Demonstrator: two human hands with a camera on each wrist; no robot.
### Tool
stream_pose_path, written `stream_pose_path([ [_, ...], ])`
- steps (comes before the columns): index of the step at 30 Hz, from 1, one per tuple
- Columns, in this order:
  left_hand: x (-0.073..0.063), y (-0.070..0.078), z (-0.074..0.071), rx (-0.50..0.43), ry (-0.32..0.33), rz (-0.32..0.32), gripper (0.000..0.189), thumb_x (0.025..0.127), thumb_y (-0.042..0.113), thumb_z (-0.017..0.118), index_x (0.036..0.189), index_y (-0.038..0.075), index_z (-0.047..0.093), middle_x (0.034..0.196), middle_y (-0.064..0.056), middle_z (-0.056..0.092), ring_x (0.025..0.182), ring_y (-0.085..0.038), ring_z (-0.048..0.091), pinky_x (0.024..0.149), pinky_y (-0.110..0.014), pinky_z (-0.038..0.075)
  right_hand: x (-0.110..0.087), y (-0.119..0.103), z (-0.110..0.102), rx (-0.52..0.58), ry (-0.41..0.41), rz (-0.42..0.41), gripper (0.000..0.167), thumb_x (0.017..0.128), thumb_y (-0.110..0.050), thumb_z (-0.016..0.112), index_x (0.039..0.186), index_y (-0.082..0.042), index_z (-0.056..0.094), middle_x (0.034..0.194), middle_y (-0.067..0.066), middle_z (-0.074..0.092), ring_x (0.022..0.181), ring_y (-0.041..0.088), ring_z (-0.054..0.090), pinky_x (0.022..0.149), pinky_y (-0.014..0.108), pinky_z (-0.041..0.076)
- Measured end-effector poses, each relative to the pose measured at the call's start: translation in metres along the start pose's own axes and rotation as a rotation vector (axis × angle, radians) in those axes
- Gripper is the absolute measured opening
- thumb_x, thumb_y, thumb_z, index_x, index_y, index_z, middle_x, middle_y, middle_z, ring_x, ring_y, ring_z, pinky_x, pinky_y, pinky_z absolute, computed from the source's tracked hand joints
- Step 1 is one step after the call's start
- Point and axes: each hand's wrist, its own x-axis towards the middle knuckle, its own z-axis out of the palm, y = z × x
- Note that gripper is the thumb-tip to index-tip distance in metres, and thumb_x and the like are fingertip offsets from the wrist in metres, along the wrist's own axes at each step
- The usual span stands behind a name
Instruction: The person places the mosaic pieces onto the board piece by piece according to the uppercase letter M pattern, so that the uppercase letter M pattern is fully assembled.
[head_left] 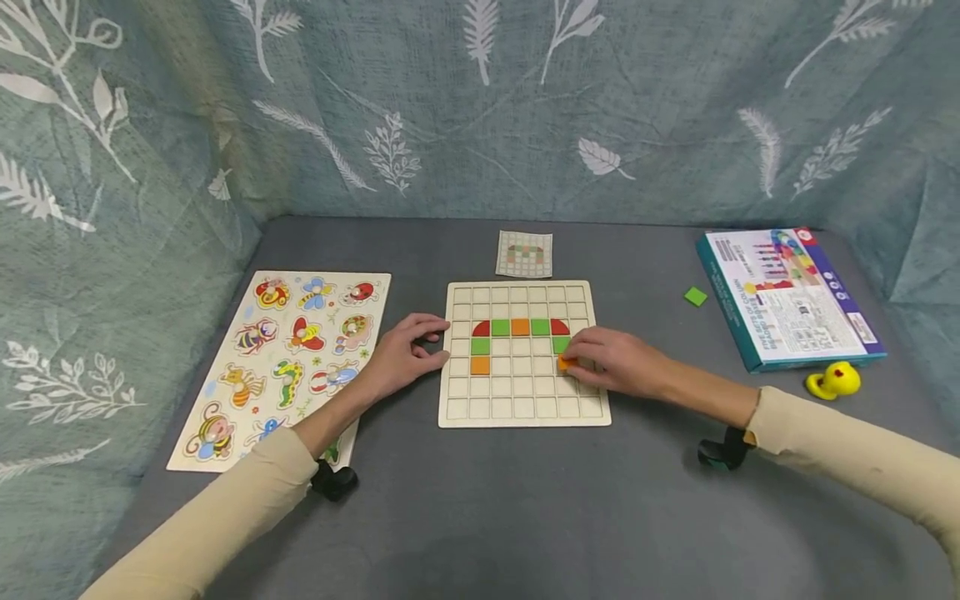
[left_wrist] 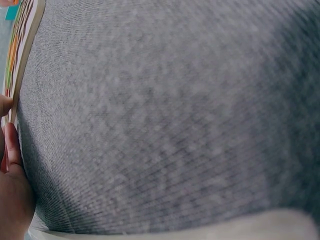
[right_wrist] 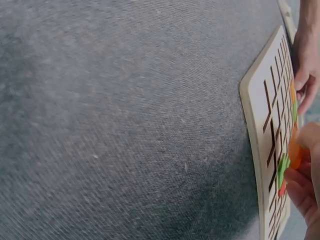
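Note:
A square wooden grid board [head_left: 523, 408] lies in the middle of the table, with an arch of red, green and orange tiles in its cells. My right hand [head_left: 617, 360] is over the board's right side and pinches an orange tile [right_wrist: 296, 152] between thumb and fingers, just below a green tile [head_left: 560, 344]. The fingers hide most of that orange tile. At the board's left edge, my left hand [head_left: 405, 354] touches the rim with thumb and finger set apart. On the left column, an orange tile [head_left: 480, 366] sits below a green one [head_left: 481, 346].
A small pattern card [head_left: 524, 254] lies behind the board. To the left is a wooden insect puzzle [head_left: 285, 358], partly under the left forearm. A loose green tile [head_left: 695, 297], a boxed game [head_left: 791, 300] and a yellow toy duck [head_left: 834, 381] are on the right.

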Motion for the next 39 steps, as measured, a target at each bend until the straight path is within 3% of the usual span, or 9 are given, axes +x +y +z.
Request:
stream_pose_path([
  [8,0.0,-0.001,0.0,-0.011,-0.006,-0.01,0.044,0.087,0.017,0.071,0.13,0.008,0.062,0.134,-0.008,0.054,0.105,-0.021,0.062,0.077,-0.019,0.05,0.006,0.005,0.007,0.005,0.048,-0.126,0.025,0.071,-0.011,0.085,0.092,-0.004,0.074,0.091,0.005,0.069,0.085,0.018,0.063,0.072,0.027,0.054],
  [16,-0.003,-0.002,0.001,-0.005,-0.01,-0.012,0.045,0.087,0.017,0.071,0.13,0.007,0.061,0.134,-0.009,0.054,0.105,-0.022,0.062,0.076,-0.019,0.05,0.01,0.006,0.004,-0.006,-0.05,-0.174,0.023,0.076,-0.013,0.081,0.096,-0.005,0.074,0.096,0.005,0.068,0.09,0.018,0.063,0.074,0.026,0.055],
  [25,0.001,0.001,0.0,-0.007,-0.003,0.005,0.045,0.086,0.016,0.072,0.129,0.006,0.062,0.133,-0.01,0.054,0.106,-0.022,0.061,0.075,-0.017,0.049,0.017,0.008,-0.008,-0.014,-0.137,-0.195,0.015,0.079,-0.012,0.079,0.093,-0.006,0.076,0.091,0.005,0.066,0.083,0.016,0.061,0.07,0.024,0.053],
  [30,0.003,0.0,0.001,-0.004,-0.013,0.004,0.045,0.087,0.017,0.071,0.129,0.007,0.062,0.133,-0.009,0.054,0.104,-0.021,0.061,0.075,-0.018,0.05,0.015,0.006,-0.01,-0.014,-0.177,-0.181,0.011,0.08,-0.01,0.078,0.089,-0.007,0.074,0.093,0.005,0.063,0.085,0.016,0.058,0.071,0.025,0.052],
  [34,0.003,-0.001,-0.001,0.0,-0.007,-0.003,0.044,0.087,0.017,0.071,0.129,0.008,0.062,0.133,-0.007,0.054,0.103,-0.019,0.061,0.075,-0.018,0.05,0.014,0.001,-0.01,-0.081,-0.199,-0.15,0.012,0.085,-0.015,0.074,0.094,-0.007,0.074,0.098,0.004,0.063,0.087,0.016,0.057,0.07,0.028,0.053],
  [39,0.0,-0.003,-0.002,-0.001,-0.005,0.005,0.045,0.087,0.017,0.071,0.13,0.007,0.061,0.133,-0.009,0.054,0.102,-0.021,0.061,0.074,-0.017,0.05,0.002,0.0,-0.022,-0.137,-0.213,0.043,0.032,0.089,-0.024,0.07,0.116,-0.006,0.069,0.108,0.007,0.064,0.092,0.019,0.059,0.073,0.033,0.053],
])
